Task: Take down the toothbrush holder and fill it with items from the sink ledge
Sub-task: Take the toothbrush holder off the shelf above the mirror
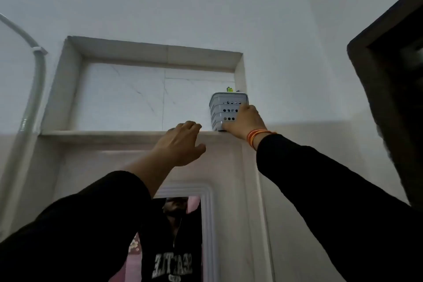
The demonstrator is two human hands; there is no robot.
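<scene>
Up high, right hand [245, 121] on toothbrush holder [225, 110]

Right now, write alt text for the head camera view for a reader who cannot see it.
Seen from below, the right hand grips a white perforated toothbrush holder standing at the right end of a high wall niche. The left hand reaches open toward the niche's ledge, holding nothing. Both arms wear black sleeves, above a mirror.
</scene>
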